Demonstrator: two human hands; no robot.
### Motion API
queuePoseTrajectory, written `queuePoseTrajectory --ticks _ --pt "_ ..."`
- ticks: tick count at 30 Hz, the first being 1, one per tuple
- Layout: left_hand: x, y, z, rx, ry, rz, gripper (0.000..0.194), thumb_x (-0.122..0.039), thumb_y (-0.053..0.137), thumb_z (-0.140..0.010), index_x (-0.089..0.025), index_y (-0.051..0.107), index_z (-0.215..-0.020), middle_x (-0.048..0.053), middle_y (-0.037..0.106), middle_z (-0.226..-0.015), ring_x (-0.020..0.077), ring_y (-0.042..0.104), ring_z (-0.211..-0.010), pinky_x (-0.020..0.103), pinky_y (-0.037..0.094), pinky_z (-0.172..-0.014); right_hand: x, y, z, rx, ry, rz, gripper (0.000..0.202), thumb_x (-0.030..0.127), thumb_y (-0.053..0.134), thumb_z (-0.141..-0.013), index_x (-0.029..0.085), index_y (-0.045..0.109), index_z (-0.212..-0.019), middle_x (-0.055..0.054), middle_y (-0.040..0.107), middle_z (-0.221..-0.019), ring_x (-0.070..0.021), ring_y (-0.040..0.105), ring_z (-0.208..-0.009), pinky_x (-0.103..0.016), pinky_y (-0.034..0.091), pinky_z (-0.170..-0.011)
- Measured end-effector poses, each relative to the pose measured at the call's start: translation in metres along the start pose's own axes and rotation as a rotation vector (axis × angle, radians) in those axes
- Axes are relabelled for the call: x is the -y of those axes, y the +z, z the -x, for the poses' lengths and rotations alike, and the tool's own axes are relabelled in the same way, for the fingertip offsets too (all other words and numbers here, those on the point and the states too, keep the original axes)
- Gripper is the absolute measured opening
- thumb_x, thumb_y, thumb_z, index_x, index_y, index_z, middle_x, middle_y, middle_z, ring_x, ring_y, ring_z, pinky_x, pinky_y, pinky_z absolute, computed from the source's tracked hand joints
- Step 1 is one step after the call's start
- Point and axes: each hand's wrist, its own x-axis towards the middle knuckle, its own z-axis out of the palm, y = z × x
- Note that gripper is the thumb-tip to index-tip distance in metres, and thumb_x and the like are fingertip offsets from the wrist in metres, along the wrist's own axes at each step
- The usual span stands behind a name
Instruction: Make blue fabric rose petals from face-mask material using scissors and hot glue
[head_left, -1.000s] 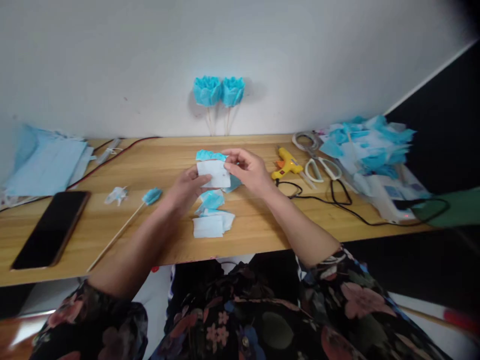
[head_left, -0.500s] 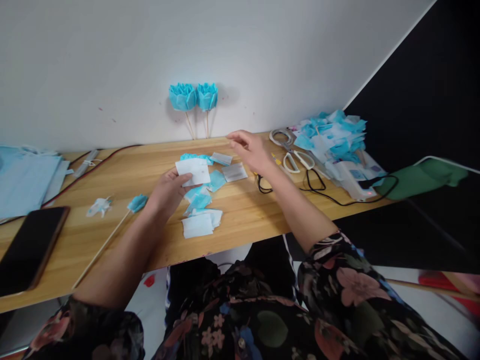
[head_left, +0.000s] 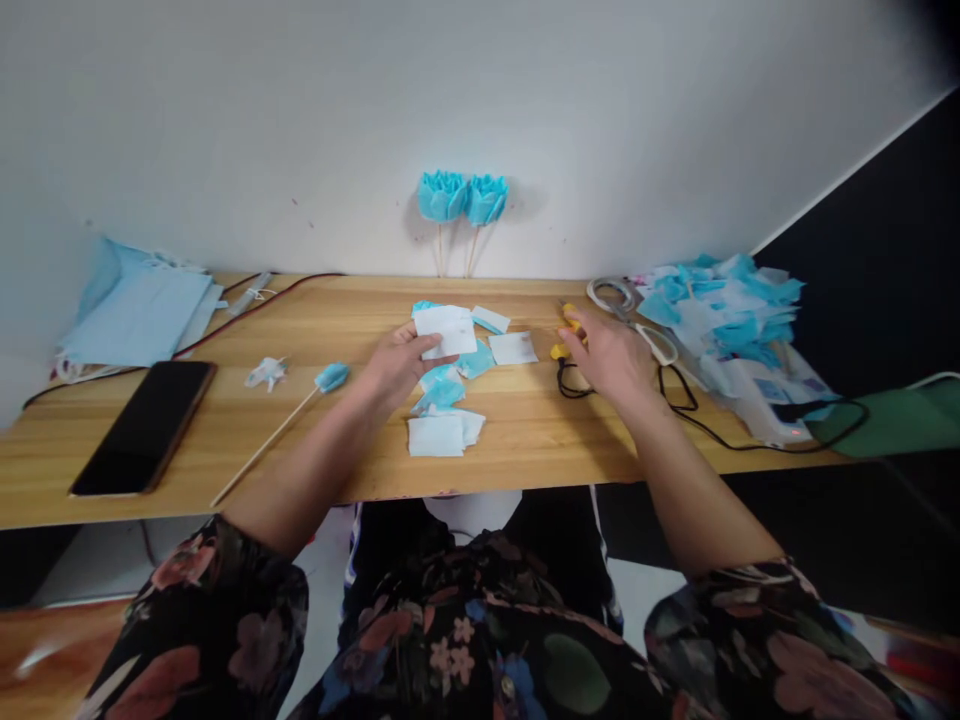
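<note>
My left hand (head_left: 401,362) pinches a small white rectangle of mask fabric (head_left: 448,332) between thumb and fingers, holding it above the table. Under and around it lie cut pieces of blue and white fabric (head_left: 436,436), and a separate white piece (head_left: 514,348) rests to the right. My right hand (head_left: 609,352) has its thumb and fingers closed around a yellow soldering iron (head_left: 571,318) with a black cord, which lies on the table. Partly hidden behind that hand are white-handled scissors (head_left: 657,345).
Two blue fabric flowers (head_left: 442,197) on sticks lean against the wall. At left are face masks (head_left: 142,310), a phone (head_left: 146,428), a white scrap (head_left: 266,373) and a stick with a blue bud (head_left: 331,377). Blue scraps (head_left: 735,305) are heaped over a power strip (head_left: 784,405) at right.
My right hand has moved down and right from above the table onto the soldering iron. My left hand still holds the white fabric piece. The view has shifted left.
</note>
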Motion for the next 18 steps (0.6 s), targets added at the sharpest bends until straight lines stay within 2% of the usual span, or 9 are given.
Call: queuePoseTrajectory --ticks 3,5,7,12,15,18 --pt "0.0 0.0 0.0 0.01 -0.017 0.015 0.019 -0.01 0.072 -0.077 -0.011 0.073 -0.096 0.012 0.077 -0.104 0.0256 0.072 -0.104 0.045 0.056 -0.098 0.029 -0.003 0.001 -0.036 -0.212 -0.117 0.036 0.027 0.056 -0.097 0.022 0.063 -0.132 -0.009 0.074 -0.114 -0.0248 0.065 -0.11 -0.039 0.051 -0.096" --pt "-0.001 0.0 0.001 0.025 -0.024 0.017 0.019 -0.009 0.07 -0.079 -0.011 0.073 -0.098 0.012 0.077 -0.107 0.0247 0.072 -0.102 0.044 0.056 -0.096 0.046 0.002 -0.001 -0.142 -0.379 -0.234 0.038 0.025 0.053 -0.098 0.022 0.06 -0.135 -0.01 0.072 -0.121 -0.0256 0.063 -0.113 -0.043 0.05 -0.099" --pt "-0.002 0.001 0.001 0.026 -0.036 0.023 0.02 -0.008 0.068 -0.08 -0.011 0.073 -0.099 0.012 0.077 -0.107 0.0226 0.072 -0.097 0.041 0.058 -0.092 0.06 0.009 -0.004 -0.214 -0.471 -0.312 0.038 0.022 0.049 -0.099 0.023 0.058 -0.137 -0.01 0.07 -0.124 -0.0259 0.063 -0.114 -0.045 0.051 -0.098" --pt "-0.002 0.0 0.001 0.051 -0.064 0.051 0.022 -0.007 0.068 -0.08 -0.011 0.073 -0.101 0.01 0.077 -0.104 0.0195 0.071 -0.091 0.035 0.059 -0.084 0.075 0.022 -0.015 -0.261 -0.581 -0.408 0.037 0.016 0.051 -0.096 0.027 0.061 -0.13 -0.007 0.065 -0.135 -0.0265 0.057 -0.126 -0.05 0.048 -0.105" --pt "-0.001 -0.001 0.0 0.069 -0.07 0.052 0.02 -0.009 0.071 -0.079 -0.012 0.073 -0.099 0.009 0.077 -0.102 0.0188 0.071 -0.089 0.035 0.059 -0.084 0.078 0.025 -0.022 -0.221 -0.633 -0.466 0.028 0.015 0.053 -0.094 0.029 0.069 -0.113 -0.005 0.063 -0.137 -0.0273 0.053 -0.131 -0.052 0.046 -0.109" --pt "0.0 -0.002 0.0 0.082 -0.057 0.033 0.021 -0.013 0.074 -0.078 -0.012 0.073 -0.099 0.009 0.076 -0.101 0.0182 0.071 -0.087 0.035 0.058 -0.083 0.079 0.028 -0.028 -0.149 -0.619 -0.539 0.016 0.021 0.06 -0.092 0.031 0.072 -0.097 -0.002 0.065 -0.134 -0.0284 0.052 -0.131 -0.055 0.044 -0.11"
